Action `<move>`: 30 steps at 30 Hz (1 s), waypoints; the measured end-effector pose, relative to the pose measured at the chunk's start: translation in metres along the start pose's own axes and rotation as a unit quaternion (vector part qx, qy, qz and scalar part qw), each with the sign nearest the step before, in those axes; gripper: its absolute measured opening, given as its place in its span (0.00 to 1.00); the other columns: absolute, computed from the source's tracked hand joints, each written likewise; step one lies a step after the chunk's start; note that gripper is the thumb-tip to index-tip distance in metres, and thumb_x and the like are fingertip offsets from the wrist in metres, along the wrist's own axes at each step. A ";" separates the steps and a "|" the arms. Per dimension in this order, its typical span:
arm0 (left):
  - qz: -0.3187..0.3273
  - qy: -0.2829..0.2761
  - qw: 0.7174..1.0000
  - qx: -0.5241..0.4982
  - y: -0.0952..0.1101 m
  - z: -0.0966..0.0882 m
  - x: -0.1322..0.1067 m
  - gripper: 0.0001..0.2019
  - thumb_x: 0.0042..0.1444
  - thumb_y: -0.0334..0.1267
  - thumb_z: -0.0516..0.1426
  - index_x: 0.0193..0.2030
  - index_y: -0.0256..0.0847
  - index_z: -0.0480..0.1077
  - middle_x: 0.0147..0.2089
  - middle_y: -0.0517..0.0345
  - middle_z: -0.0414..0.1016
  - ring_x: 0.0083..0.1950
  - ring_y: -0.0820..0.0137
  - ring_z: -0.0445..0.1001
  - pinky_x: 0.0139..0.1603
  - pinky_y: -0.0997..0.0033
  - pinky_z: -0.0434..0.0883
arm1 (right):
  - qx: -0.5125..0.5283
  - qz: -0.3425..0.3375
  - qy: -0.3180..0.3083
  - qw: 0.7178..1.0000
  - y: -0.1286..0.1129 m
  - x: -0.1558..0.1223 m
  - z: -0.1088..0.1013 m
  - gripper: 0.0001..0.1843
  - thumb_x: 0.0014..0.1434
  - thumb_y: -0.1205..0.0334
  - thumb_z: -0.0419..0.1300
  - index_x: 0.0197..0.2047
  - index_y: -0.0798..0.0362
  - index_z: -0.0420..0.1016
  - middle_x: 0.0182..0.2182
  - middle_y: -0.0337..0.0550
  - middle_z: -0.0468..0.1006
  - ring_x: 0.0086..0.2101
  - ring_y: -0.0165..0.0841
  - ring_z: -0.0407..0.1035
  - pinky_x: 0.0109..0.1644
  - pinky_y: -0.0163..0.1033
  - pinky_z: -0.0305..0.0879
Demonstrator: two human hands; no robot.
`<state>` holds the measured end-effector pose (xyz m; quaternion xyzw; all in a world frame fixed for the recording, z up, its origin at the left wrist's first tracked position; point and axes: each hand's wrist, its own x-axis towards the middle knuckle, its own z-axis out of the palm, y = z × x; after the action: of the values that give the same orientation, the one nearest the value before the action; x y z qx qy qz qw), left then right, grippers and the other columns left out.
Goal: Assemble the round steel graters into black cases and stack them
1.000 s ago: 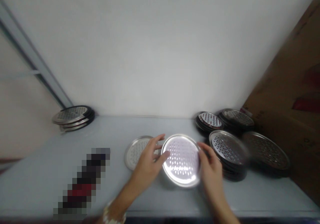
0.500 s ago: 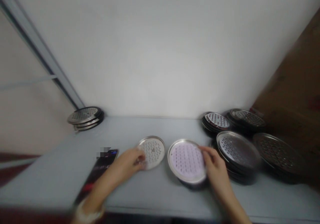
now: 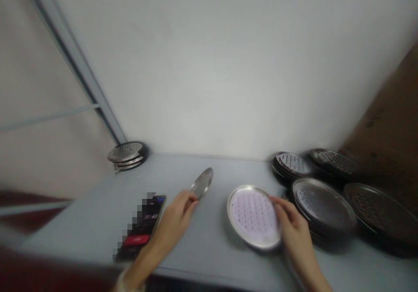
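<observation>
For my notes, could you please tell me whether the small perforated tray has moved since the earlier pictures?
Yes: beside the phone, which stays put, the small perforated tray has tipped up from flat onto its edge, in the left hand.

A round perforated steel disc (image 3: 202,183) stands tilted nearly edge-on left of centre, pinched by the left hand (image 3: 174,222). A wider round perforated steel tray (image 3: 251,217) lies lower centre (pale, shiny face up), its right rim under the right hand (image 3: 294,226).

A phone (image 3: 140,229) lay face up on the near left of the grey table (image 3: 75,222), and a small stack of perforated metal trays (image 3: 127,155) sat at its far left corner. More stacks of trays (image 3: 323,209) crowded its right end, beside a cardboard box (image 3: 385,144).
</observation>
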<state>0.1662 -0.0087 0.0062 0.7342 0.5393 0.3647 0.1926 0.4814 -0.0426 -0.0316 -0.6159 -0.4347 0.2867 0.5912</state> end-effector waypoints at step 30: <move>-0.299 -0.081 0.764 -0.566 0.047 0.085 0.027 0.19 0.43 0.43 0.74 0.39 0.35 0.81 0.27 0.62 0.73 0.25 0.79 0.63 0.21 0.82 0.55 | 0.059 0.019 0.045 0.997 -0.006 0.000 0.012 0.27 0.55 0.41 0.61 0.47 0.55 0.81 0.49 0.54 0.82 0.52 0.49 0.73 0.62 0.54 0.64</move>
<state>0.2641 0.0100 -0.0089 0.3197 0.4098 0.4671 0.7153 0.4700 -0.0375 -0.0275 -0.6006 -0.3784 0.2948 0.6397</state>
